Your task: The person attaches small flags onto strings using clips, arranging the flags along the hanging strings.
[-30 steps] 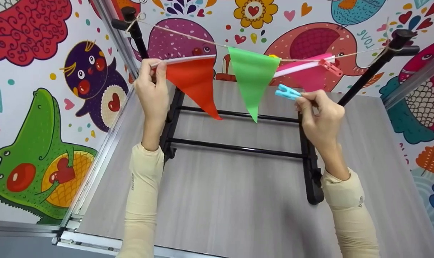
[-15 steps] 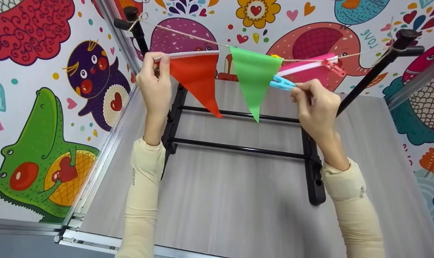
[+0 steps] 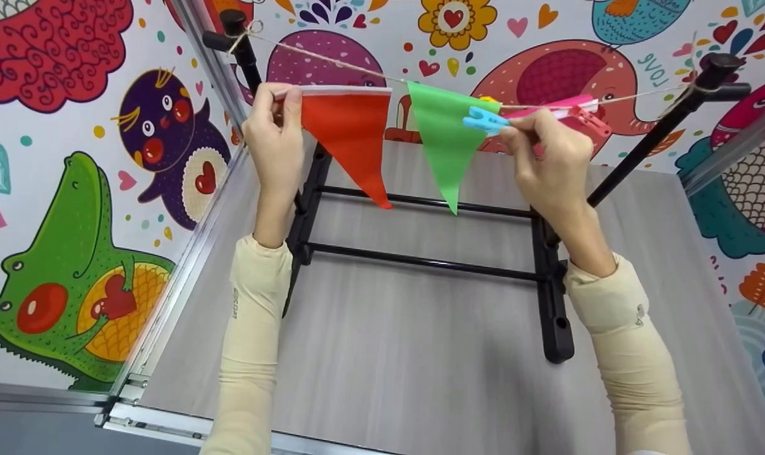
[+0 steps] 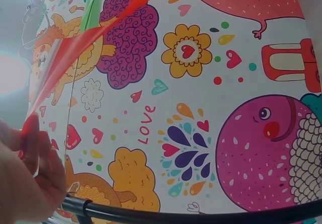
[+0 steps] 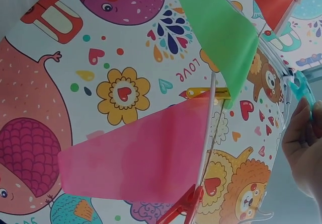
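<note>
My left hand [image 3: 274,136] pinches the upper left corner of a red triangular pennant [image 3: 351,136], which hangs point down below the twine [image 3: 332,61]. In my right hand [image 3: 553,161] a light blue clothespin [image 3: 483,120] is pinched by one end, its other end overlapping the right side of the green pennant [image 3: 442,133]. That green pennant hangs on the twine. Behind the right hand a pink pennant [image 5: 141,153] hangs too, with a yellow clothespin [image 5: 207,92] at one end of its edge and a red clothespin [image 3: 590,120] at the other.
The twine is tied between two black posts [image 3: 657,142] of a black frame, whose crossbars [image 3: 420,260] run low over a grey wood-grain surface [image 3: 408,354]. Walls printed with cartoon animals [image 3: 73,272] stand behind and at the sides. A metal rail [image 3: 161,420] edges the front.
My right hand has moved up and left with the blue clothespin, toward the green pennant's upper right corner. The left hand has lifted the red pennant slightly and brought its top edge closer to level.
</note>
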`<state>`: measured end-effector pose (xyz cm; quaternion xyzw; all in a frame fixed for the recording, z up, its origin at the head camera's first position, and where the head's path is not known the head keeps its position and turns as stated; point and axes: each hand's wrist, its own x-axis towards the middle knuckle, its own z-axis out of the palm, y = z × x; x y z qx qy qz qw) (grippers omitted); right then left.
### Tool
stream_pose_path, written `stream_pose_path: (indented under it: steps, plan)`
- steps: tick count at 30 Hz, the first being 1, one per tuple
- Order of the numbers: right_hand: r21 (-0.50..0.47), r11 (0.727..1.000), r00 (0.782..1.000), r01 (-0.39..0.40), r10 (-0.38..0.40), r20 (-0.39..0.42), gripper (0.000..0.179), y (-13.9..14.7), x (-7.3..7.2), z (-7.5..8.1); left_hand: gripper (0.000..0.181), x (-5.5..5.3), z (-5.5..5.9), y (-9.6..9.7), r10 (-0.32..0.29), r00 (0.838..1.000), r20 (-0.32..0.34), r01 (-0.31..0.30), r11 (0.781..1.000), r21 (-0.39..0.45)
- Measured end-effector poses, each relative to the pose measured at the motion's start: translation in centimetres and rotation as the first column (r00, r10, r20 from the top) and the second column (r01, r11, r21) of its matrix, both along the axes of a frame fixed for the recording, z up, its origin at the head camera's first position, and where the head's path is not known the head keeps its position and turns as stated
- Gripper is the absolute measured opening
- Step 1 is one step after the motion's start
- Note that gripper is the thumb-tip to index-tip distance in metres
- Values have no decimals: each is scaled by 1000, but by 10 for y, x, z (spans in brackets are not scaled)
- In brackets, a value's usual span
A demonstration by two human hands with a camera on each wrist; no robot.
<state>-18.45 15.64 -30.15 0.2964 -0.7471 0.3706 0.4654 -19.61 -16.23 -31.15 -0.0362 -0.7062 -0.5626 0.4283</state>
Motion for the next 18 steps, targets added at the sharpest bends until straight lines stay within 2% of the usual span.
stream_pose_path:
  steps: [6, 18]
  plan:
    - [14, 1000, 1000, -27, 27, 8, 14, -8, -9, 7, 11, -7, 5, -2, 14, 1000, 8, -14, 1000, -15]
    - [53, 994, 995, -94, 92, 40, 16, -23, -28, 16, 12, -21, 13, -6, -21, 1000, 19, 22, 1000, -23]
